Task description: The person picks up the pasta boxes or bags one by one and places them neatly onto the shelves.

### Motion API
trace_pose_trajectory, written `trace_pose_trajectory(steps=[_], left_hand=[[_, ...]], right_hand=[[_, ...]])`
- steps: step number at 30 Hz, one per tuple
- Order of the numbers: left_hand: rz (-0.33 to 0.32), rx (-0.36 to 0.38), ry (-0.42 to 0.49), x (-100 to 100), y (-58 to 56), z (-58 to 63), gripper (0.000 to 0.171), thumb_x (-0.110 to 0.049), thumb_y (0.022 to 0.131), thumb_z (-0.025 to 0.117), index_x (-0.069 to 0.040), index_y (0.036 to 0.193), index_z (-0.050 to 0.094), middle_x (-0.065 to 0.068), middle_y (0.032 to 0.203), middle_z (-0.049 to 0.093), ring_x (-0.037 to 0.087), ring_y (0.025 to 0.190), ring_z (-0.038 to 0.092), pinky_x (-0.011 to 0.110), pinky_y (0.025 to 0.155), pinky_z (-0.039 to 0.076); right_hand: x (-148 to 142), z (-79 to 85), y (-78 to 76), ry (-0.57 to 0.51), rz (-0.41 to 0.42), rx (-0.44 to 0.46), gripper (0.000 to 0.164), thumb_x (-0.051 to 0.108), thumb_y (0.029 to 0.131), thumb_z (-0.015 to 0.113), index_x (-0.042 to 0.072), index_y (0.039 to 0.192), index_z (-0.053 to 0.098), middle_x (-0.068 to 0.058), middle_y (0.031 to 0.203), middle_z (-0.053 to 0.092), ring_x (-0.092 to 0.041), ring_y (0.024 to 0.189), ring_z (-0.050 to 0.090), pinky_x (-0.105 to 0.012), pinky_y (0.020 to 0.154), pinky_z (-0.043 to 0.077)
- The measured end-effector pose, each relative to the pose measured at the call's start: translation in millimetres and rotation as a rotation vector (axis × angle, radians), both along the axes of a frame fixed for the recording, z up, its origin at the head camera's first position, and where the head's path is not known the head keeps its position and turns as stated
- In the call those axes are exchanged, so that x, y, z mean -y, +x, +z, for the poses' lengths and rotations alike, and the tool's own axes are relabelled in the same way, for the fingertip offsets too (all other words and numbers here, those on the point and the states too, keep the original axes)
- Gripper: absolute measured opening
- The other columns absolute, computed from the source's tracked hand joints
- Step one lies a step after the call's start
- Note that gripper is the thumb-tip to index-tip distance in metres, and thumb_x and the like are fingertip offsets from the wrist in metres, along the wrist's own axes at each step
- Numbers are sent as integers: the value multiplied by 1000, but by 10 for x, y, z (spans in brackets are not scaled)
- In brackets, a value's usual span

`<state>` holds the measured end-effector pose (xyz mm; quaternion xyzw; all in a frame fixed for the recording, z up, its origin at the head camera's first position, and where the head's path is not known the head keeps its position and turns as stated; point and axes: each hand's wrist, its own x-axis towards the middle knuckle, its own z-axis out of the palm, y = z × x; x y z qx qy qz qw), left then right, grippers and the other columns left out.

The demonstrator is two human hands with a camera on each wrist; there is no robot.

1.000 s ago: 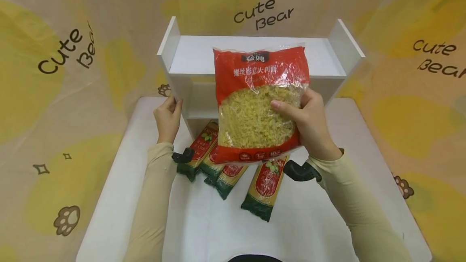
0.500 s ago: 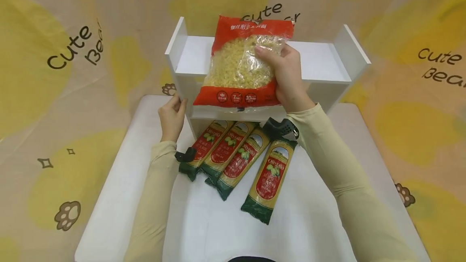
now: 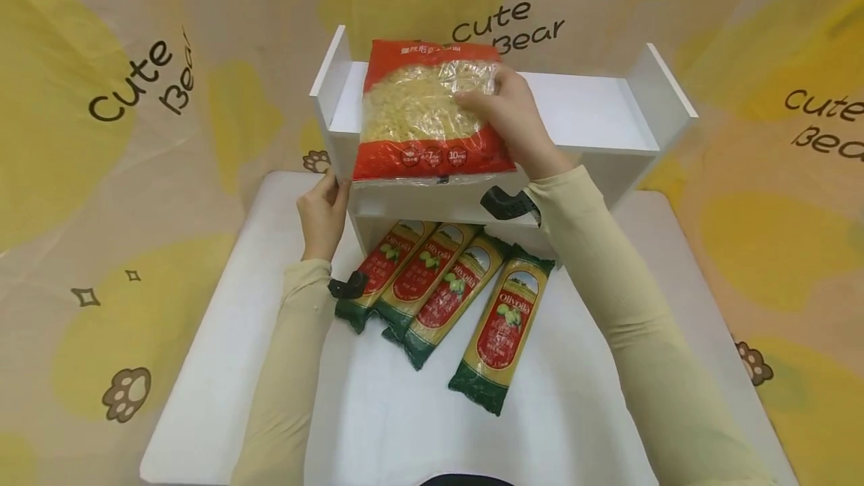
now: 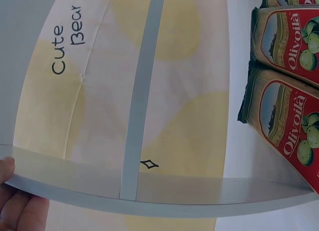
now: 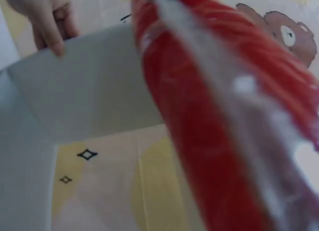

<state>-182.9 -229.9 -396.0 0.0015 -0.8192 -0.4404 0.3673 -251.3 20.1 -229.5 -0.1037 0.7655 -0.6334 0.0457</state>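
My right hand (image 3: 520, 126) grips the right side of a red-and-clear bag of pasta (image 3: 421, 107), thumb across its front. The bag is over the left part of the top board of a white shelf unit (image 3: 587, 111); whether it touches the board cannot be told. In the right wrist view the bag (image 5: 184, 111) is blurred and close. My left hand (image 3: 322, 216) holds the front edge of the unit's left side panel. In the left wrist view its thumb and fingers (image 4: 22, 211) lie on either side of that edge.
Several Olivoilà spaghetti packs (image 3: 502, 328) lie on the white table (image 3: 385, 426) at the unit's foot, their far ends towards its bottom opening. One lies apart on the right. A patterned cloth (image 3: 101, 193) hangs behind and at the sides.
The bag of pasta has gone up and to the left over the top board, tilting back, with my right hand on it. The spaghetti packs have come into fuller sight. My left hand stays put.
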Motion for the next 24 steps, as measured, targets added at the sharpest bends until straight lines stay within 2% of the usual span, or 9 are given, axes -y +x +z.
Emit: trace_pose_trajectory(steps=[3,6,9,14,21,24], left_hand=[[-9,-1,9,-12,-3,-11,24,3,89,62,8,111,66,24,105,66,35,94,66,43,79,56],[-6,-3,11,-18,-11,-16,26,2,89,61,8,114,65,23,107,66,34,95,66,42,81,55],[2,6,18,-28,-14,-14,22,0,90,62,9,109,67,24,104,66,35,95,66,43,81,55],[24,43,9,-44,-11,-10,19,-6,91,63,9,102,69,25,100,67,36,92,67,45,80,56],[27,53,-1,-54,-15,-5,20,-9,92,64,7,101,70,23,99,68,35,90,68,46,80,56],[39,54,-12,-46,-9,1,19,-9,91,64,7,100,70,23,97,68,36,87,68,47,78,56]], right_hand=[[61,17,-37,136,-36,-38,47,15,83,71,3,124,51,-6,109,58,-14,90,57,-24,81,52],[141,33,-54,212,-45,-60,51,18,83,72,2,126,50,-7,112,58,-14,94,54,-23,83,49],[219,48,-51,297,-43,-65,53,23,85,70,3,128,48,-8,116,58,-14,97,54,-21,84,47],[253,54,-33,513,-38,-105,60,39,87,66,6,133,44,-6,122,58,-13,102,53,-20,82,45],[133,9,-44,510,2,-132,56,43,89,61,5,128,48,-7,114,56,-15,96,51,-22,77,48],[85,-1,-21,507,19,-148,55,43,90,60,6,129,48,-7,114,55,-15,99,51,-21,79,47]])
